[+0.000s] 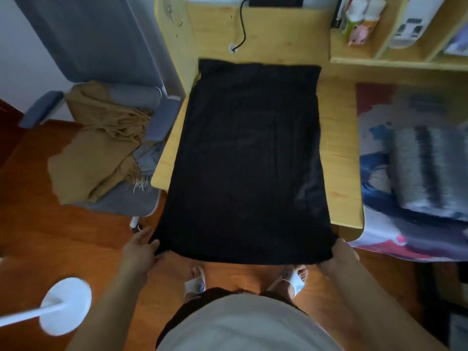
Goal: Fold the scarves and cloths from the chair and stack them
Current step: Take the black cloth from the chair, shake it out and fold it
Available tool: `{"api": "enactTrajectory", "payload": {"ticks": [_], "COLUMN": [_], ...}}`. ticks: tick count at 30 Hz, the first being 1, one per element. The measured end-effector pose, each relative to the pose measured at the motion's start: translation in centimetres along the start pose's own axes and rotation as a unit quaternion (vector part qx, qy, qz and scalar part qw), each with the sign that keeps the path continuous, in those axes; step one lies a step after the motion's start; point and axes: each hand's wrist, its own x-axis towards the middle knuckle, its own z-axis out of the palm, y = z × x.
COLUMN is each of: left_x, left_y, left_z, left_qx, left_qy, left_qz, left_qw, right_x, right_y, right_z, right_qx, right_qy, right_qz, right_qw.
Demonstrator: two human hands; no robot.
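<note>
On the left, a mustard scarf (101, 143) lies heaped on the grey chair (131, 198), its fringe spilling toward the seat's front edge; judging by that, at least one piece has yet to be folded.

In the middle, a black cloth (248, 158) lies spread flat along the wooden counter (339, 153), its far edge near the cable hole and its near edge hanging off the counter's end toward the person. The left hand (139, 252) pinches the near left corner, fingers curled onto the fabric. The right hand (339, 254) grips the near right corner the same way, though its fingertips are hidden under the cloth. Both corners are held level and taut.

The step in hand looks like the first fold of this cloth. The next move probably calls for lifting both near corners together and carrying them up to meet the far edge, keeping the sides aligned so the halves match, then smoothing the crease.

On the right, a grey folded piece (430, 171) rests on a patterned bed (374, 117), likely the stack's start.
</note>
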Motion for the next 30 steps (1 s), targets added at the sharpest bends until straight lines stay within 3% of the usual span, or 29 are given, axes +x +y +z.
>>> {"api": "enactTrajectory", "payload": {"ticks": [2,4,6,10,13,16,18,22,25,27,30], "left_x": [0.9,2.4,3.7,3.6,1.9,-0.9,-5.5,-17.7,-25.6,-30.1,-35.3], "left_y": [-1.5,-2.6,-3.3,-2.4,1.6,11.5,20.6,34.8,41.1,44.3,48.9], "left_z": [-1.5,-3.3,-5.2,-8.0,-9.3,-10.6,-12.0,-16.7,-20.5,-22.4,-24.8], "left_qx": [0.075,0.137,0.140,-0.017,-0.203,-0.345,-0.393,-0.460,-0.501,-0.508,-0.489], "left_qy": [-0.019,-0.062,-0.123,-0.210,-0.283,-0.304,-0.352,-0.422,-0.438,-0.438,-0.418], "left_qz": [-0.039,-0.094,-0.124,-0.140,-0.124,-0.040,0.065,0.261,0.350,0.389,0.449], "left_qw": [0.996,0.984,0.975,0.967,0.929,0.887,0.847,0.736,0.659,0.631,0.620], "right_x": [-2.6,-3.4,-4.3,-6.8,-10.3,-17.0,-24.3,-38.9,-48.9,-54.5,-61.3], "right_y": [-0.3,0.1,1.3,5.2,6.1,1.4,-3.8,-12.3,-15.6,-17.6,-21.1], "right_z": [-1.1,-2.7,-3.8,-3.2,0.4,5.4,8.8,13.6,16.1,17.3,19.0], "right_qx": [0.046,0.030,0.017,0.053,0.129,0.217,0.237,0.319,0.331,0.309,0.221], "right_qy": [-0.001,-0.051,-0.058,-0.056,-0.058,-0.073,-0.139,-0.300,-0.341,-0.352,-0.303], "right_qz": [0.034,0.056,0.057,0.035,-0.009,-0.109,-0.200,-0.393,-0.478,-0.525,-0.606], "right_qw": [0.998,0.997,0.997,0.996,0.990,0.967,0.940,0.809,0.739,0.711,0.702]}}
